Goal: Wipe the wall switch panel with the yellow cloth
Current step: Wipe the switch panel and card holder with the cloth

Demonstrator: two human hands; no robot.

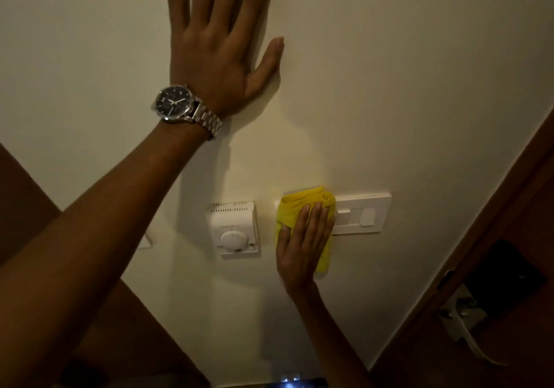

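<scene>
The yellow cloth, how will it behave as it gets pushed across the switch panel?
The bunched yellow fabric cloth looks floppy: it folds above the right hand and hangs below it. It will probably drag and crumple rather than slide flat across the white plastic switch panel, likely catching on its raised rockers.

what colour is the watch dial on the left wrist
Dark, near black, on a silver metal band; the watch shows best in the head view.

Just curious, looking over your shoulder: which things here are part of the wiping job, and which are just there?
Part of the job:
yellow cloth
switch panel
right hand

Just there:
thermostat
wristwatch
door handle
</scene>
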